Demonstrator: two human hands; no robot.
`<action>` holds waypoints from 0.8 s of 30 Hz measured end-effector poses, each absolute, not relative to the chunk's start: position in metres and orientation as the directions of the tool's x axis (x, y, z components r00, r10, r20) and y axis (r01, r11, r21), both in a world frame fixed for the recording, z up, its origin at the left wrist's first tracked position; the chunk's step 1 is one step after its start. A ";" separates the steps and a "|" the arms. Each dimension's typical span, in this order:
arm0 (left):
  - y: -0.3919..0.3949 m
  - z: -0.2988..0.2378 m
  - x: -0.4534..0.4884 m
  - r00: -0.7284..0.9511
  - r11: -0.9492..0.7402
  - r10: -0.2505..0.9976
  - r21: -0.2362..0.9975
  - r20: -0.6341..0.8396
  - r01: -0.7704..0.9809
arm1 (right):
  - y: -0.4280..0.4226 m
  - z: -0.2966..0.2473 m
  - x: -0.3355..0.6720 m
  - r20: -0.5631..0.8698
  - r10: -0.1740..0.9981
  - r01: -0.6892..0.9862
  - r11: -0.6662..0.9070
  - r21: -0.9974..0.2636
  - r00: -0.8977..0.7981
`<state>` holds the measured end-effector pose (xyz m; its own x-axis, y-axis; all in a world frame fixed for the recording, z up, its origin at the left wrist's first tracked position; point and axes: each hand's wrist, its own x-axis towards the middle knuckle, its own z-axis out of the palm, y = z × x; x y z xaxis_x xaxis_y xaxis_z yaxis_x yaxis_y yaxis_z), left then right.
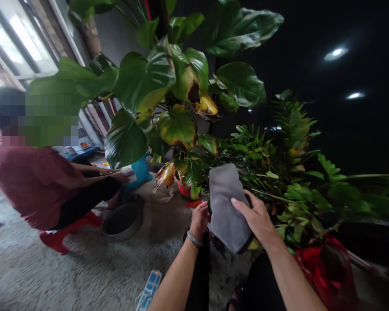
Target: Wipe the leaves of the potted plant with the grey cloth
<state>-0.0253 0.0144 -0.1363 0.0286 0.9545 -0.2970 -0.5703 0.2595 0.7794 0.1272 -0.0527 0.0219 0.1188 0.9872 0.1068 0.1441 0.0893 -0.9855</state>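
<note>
A flat grey piece that looks like folded cloth (227,211) is held up in front of my knees. My right hand (257,218) grips its right edge, with the thumb lying across the front face. At its left edge is my left hand (200,219), fingers closed and partly hidden behind the grey piece. A bluish-grey bangle circles my left wrist. Just beyond it hang the broad leaves of a large potted plant (175,125), several of them yellowed and browned. The plant's red pot (183,188) shows beneath them.
A person in a pink shirt (35,181) sits on a red stool (60,235) at left, hands at a blue bag (138,172). A dark basin (123,220) stands on the concrete floor. A power strip (151,287) lies below. Leafy plants (298,185) and a red bag (330,272) are at right.
</note>
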 end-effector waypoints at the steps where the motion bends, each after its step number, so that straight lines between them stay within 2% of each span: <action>1: 0.015 -0.136 -0.025 0.015 0.257 0.951 0.766 -0.307 -0.589 | -0.046 0.019 0.127 0.104 0.983 0.134 0.084 -0.987 0.149; 4: 0.015 -0.135 -0.023 -0.039 0.239 0.938 0.725 -0.345 -0.646 | -0.044 -0.008 0.124 -0.078 0.979 0.098 -0.098 -0.990 0.189; 6: 0.014 -0.133 -0.023 -0.052 0.230 0.933 0.704 -0.355 -0.672 | -0.059 -0.025 0.124 -0.232 0.960 0.061 -0.244 -0.968 0.157; 8: 0.013 -0.131 -0.024 -0.029 0.242 0.935 0.692 -0.355 -0.680 | -0.081 -0.029 0.127 -0.304 0.948 0.026 -0.308 -0.951 0.091; 12: 0.013 -0.129 -0.023 0.025 0.260 0.942 0.681 -0.334 -0.685 | -0.099 0.003 0.139 -0.268 0.963 -0.062 -0.266 -0.962 0.031; 16: 0.013 -0.127 -0.017 0.064 0.246 0.957 0.679 -0.282 -0.692 | -0.070 0.023 0.143 -0.142 0.973 -0.172 -0.110 -0.979 0.184; 19: 0.010 -0.122 -0.016 0.050 0.247 0.952 0.663 -0.301 -0.707 | -0.060 -0.001 0.134 -0.222 0.943 -0.212 -0.172 -0.962 0.247; 22: 0.007 -0.117 -0.018 0.048 0.267 0.942 0.654 -0.332 -0.708 | -0.081 -0.035 0.129 -0.365 0.905 -0.246 -0.311 -0.918 0.217; 24: 0.007 -0.115 -0.017 0.076 0.299 0.936 0.665 -0.344 -0.684 | -0.101 -0.043 0.134 -0.386 0.904 -0.255 -0.336 -0.907 0.184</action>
<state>-0.0174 0.0072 -0.1150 0.0757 0.9360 -0.3437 -0.6843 0.2994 0.6649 0.1344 -0.1008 -0.0433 0.1836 0.9038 -0.3865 -0.2549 -0.3359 -0.9067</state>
